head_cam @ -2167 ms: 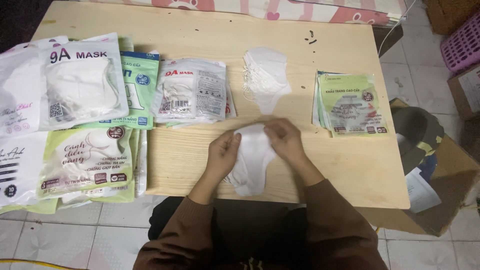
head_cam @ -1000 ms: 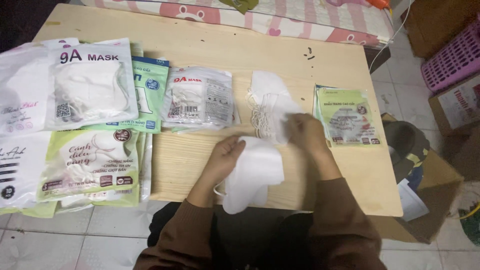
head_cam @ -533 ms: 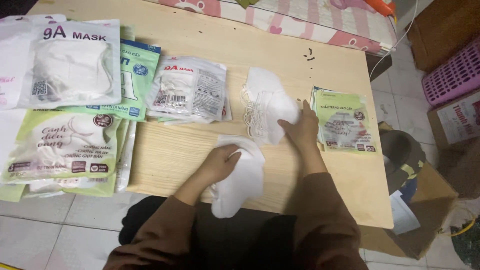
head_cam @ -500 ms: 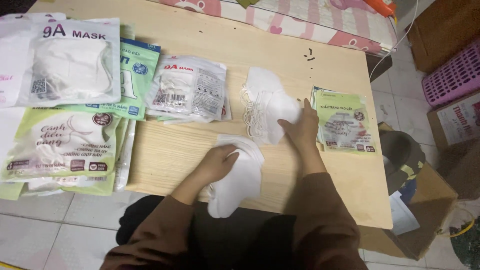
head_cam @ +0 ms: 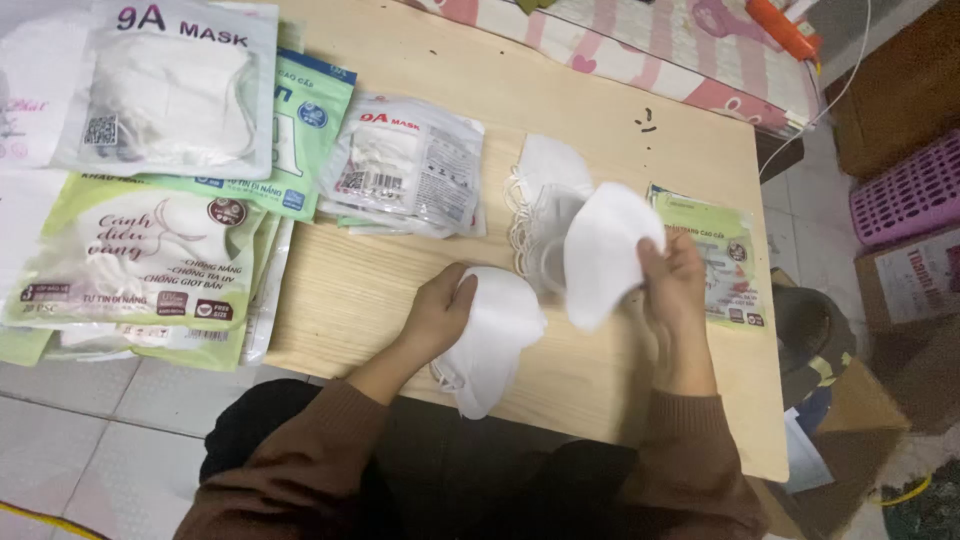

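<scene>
My left hand [head_cam: 438,318] rests on a stack of white face masks [head_cam: 495,335] lying at the near edge of the wooden table [head_cam: 620,130], fingers gripping its left side. My right hand [head_cam: 675,285] holds one white mask [head_cam: 603,250] lifted off the table, just right of a small pile of loose white masks [head_cam: 540,195] with ear loops. Both arms wear brown sleeves.
Clear mask packets [head_cam: 405,165] lie left of the pile, with larger green and white packets [head_cam: 150,260] spread further left. A green packet stack [head_cam: 725,245] lies at the right. A pink patterned cloth [head_cam: 640,50], a pink basket [head_cam: 910,190] and cardboard boxes [head_cam: 920,280] border the table.
My right hand reached to the loose pile and has lifted one white mask off it. My left hand stayed on the stack near the table edge.
</scene>
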